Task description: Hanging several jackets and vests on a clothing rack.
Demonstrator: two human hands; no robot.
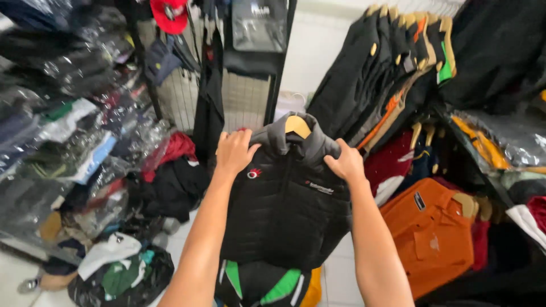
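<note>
A black quilted vest [284,204] hangs on a wooden hanger [297,125] in front of me, at the centre of the head view. My left hand [234,151] grips its left shoulder. My right hand [346,161] grips its right shoulder by the grey collar. A small red mark sits on the vest's chest beside my left hand. Below the vest a black garment with green and white stripes [261,287] shows between my forearms.
Shelves of folded clothes in clear bags [62,131] fill the left side. Dark jackets on wooden hangers [392,68] hang at upper right, an orange shirt [429,233] below them. A bag of clothes [122,276] lies on the floor at lower left.
</note>
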